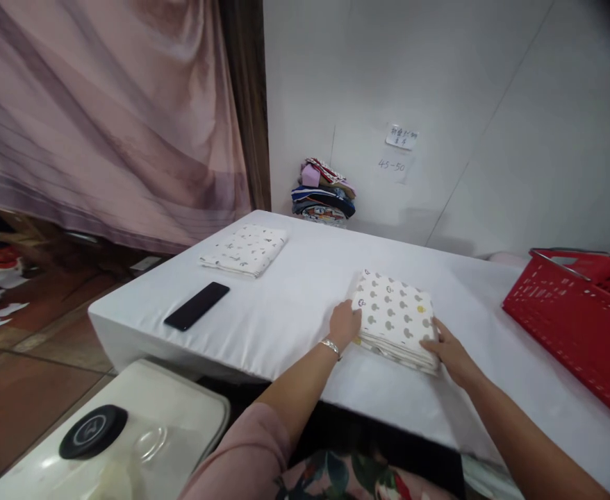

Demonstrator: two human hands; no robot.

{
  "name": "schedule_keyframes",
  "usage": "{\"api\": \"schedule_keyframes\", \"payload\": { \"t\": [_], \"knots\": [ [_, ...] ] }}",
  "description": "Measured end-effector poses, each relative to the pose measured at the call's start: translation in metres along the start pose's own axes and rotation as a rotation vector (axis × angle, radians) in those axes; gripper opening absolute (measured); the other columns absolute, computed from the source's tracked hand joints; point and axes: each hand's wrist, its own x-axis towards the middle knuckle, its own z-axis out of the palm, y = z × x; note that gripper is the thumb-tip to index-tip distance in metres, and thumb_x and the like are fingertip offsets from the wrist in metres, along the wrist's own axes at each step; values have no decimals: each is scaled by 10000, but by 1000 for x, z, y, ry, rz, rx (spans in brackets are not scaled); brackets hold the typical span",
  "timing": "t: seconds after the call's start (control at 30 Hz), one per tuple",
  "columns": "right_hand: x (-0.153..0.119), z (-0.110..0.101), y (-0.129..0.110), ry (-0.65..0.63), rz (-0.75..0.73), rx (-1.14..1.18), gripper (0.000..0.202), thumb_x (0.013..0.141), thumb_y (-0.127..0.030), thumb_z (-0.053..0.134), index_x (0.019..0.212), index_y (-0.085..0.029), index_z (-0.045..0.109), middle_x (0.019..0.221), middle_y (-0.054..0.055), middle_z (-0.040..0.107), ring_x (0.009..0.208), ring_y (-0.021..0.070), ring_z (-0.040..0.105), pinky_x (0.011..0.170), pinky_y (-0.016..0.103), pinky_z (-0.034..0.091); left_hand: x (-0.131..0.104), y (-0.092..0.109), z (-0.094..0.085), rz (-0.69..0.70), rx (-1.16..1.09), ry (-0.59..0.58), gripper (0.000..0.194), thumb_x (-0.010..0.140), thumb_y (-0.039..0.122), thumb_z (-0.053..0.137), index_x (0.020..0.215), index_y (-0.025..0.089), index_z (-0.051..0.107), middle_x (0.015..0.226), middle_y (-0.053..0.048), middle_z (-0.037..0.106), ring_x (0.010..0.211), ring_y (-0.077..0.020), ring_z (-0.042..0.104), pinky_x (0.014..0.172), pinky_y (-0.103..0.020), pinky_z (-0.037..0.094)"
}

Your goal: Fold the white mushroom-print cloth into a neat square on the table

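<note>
A thick folded cloth (393,312), white with grey-brown mushroom-like prints and one yellow one, lies on the white-covered table (294,305) in front of me. My left hand (345,323), with a silver bracelet at the wrist, grips its left edge, the fingers curled and partly hidden. At the opposite side my right hand (454,353) holds the right edge, its thumb on top near the front corner. Several folded layers show along the front edge. Farther left on the table rests a second folded white cloth (247,248) with small dark prints.
A black phone (197,305) lies near the table's left front edge. To the right stands a red plastic basket (570,326). Behind the table is a stack of folded fabrics (323,194) against the wall. A cream lidded container (180,410) is at the lower left.
</note>
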Motion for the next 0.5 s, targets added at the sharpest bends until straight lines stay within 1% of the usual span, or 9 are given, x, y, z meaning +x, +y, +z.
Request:
{"api": "schedule_keyframes", "payload": {
  "t": [0.07, 0.1, 0.13, 0.17, 0.23, 0.3, 0.37, 0.43, 0.5],
  "knots": [
    [24, -17, -7, 44, -71, -140, 901, 656, -270, 668, 1462, -181, 273, 1185, 105, 629, 971, 262, 639, 843, 370, 521, -17, 5, 9, 18, -18, -44, 291, 858, 317, 460, 1066, 144, 570, 1091, -130, 625, 1006, -232, 581, 842, -314, 449],
    [37, -26, -12, 77, -107, -254, 864, 675, -247, 637, 1458, -162, 283, 1206, 122, 615, 987, 274, 632, 857, 388, 512, -28, 9, 15, 50, -29, -96, 290, 845, 326, 483, 1059, 151, 574, 1093, -119, 627, 984, -223, 590, 825, -303, 456],
    [49, -34, -18, 143, -142, -395, 802, 694, -219, 599, 1442, -142, 321, 1242, 141, 591, 1028, 289, 614, 891, 409, 491, -38, 12, 22, 103, -36, -161, 301, 830, 340, 509, 1062, 163, 579, 1097, -106, 631, 969, -218, 597, 814, -297, 463],
    [60, -40, -24, 194, -193, -556, 736, 712, -197, 567, 1417, -123, 369, 1279, 157, 562, 1111, 306, 566, 952, 429, 446, -48, 16, 29, 180, -42, -227, 320, 813, 353, 536, 1078, 181, 584, 1106, -86, 635, 968, -215, 599, 819, -294, 466],
    [74, -42, -37, 246, -284, -826, 649, 725, -178, 543, 1365, -121, 452, 1337, 159, 513, 1233, 326, 462, 1039, 461, 354, -63, 20, 40, 322, -72, -311, 343, 801, 367, 554, 1111, 230, 599, 1120, -37, 645, 982, -204, 600, 848, -289, 464],
    [77, -31, -45, 236, -400, -946, 583, 761, -203, 516, 1339, -134, 484, 1363, 137, 493, 1282, 306, 408, 1074, 454, 309, -66, 20, 44, 382, -125, -332, 302, 824, 348, 518, 1089, 259, 634, 1101, 4, 664, 975, -183, 606, 859, -272, 463],
    [70, -10, -48, 176, -499, -941, 532, 816, -269, 470, 1336, -153, 486, 1372, 111, 490, 1291, 272, 402, 1080, 430, 310, -59, 15, 42, 352, -166, -304, 267, 848, 316, 477, 1012, 246, 676, 1047, 15, 689, 941, -169, 618, 844, -258, 469],
    [55, 14, -43, 93, -524, -915, 512, 858, -347, 420, 1338, -178, 483, 1395, 90, 469, 1310, 252, 380, 1080, 421, 310, -44, 8, 35, 292, -171, -241, 259, 855, 295, 465, 956, 227, 694, 1009, 8, 703, 924, -170, 626, 841, -261, 475],
    [38, 34, -36, 6, -493, -931, 512, 885, -406, 376, 1343, -201, 476, 1430, 78, 429, 1341, 252, 333, 1078, 445, 299, -27, 0, 27, 231, -154, -161, 251, 850, 278, 478, 966, 217, 693, 1024, -4, 702, 939, -177, 625, 864, -274, 474]
  ]
}}
